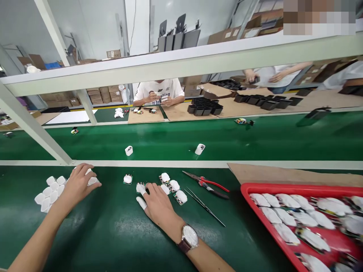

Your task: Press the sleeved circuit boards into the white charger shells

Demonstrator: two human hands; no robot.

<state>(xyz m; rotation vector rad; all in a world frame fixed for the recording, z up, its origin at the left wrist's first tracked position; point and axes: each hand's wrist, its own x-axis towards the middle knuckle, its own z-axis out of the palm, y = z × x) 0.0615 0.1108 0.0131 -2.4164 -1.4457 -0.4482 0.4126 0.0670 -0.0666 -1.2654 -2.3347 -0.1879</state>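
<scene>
My left hand curls over a white plastic housing, with the fingers and thumb around it. Beside it, several more white plastic housings stand in a cluster on the green bench. My right hand wears white finger cots on thumb and index finger. The index fingertip touches a small circuit board with a white pad; the thumb lies apart from it. A similar board sits to the left, and several boards lie just beyond and right of my right hand.
Red-handled pliers and metal tweezers lie right of the boards. A red tray of padded boards sits at right on cardboard. White housings stand on the green belt. A shelf beam crosses above; co-workers sit opposite.
</scene>
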